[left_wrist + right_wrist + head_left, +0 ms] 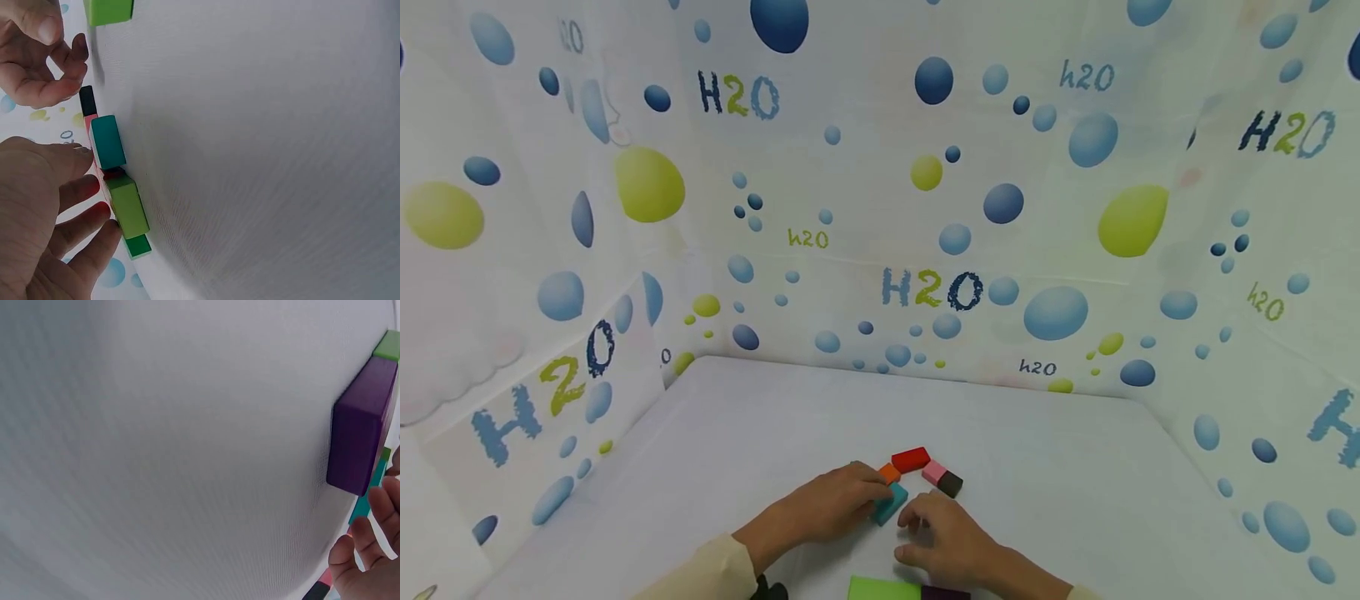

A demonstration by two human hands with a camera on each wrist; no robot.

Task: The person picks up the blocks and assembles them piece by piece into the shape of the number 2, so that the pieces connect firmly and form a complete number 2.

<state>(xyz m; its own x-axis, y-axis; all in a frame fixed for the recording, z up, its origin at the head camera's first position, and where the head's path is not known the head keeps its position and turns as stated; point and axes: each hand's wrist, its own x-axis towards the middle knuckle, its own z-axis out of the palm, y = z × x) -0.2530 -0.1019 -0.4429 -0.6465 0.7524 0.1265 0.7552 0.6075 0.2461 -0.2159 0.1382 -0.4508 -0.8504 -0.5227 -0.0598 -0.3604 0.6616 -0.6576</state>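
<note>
On the white tabletop, my left hand [835, 504] touches a teal block [892, 503], fingers extended along its far side. An orange block [889, 473] sits just beyond, partly covered by that hand. A red block [911, 459], a pink block [934, 472] and a dark block [951, 484] continue the curve to the right. The left wrist view shows a lime block [130, 207] and a green block [138, 245] beside the left fingertips. Just right of the teal block, my right hand [951, 533] hovers with loosely bent fingers, holding nothing.
At the near edge lie a light green block [883, 588] and a dark purple block [945, 593], end to end; the purple block [362, 425] looms large in the right wrist view. Something black [770, 589] shows below the left sleeve. Patterned curtains [857, 183] surround the table [1045, 450].
</note>
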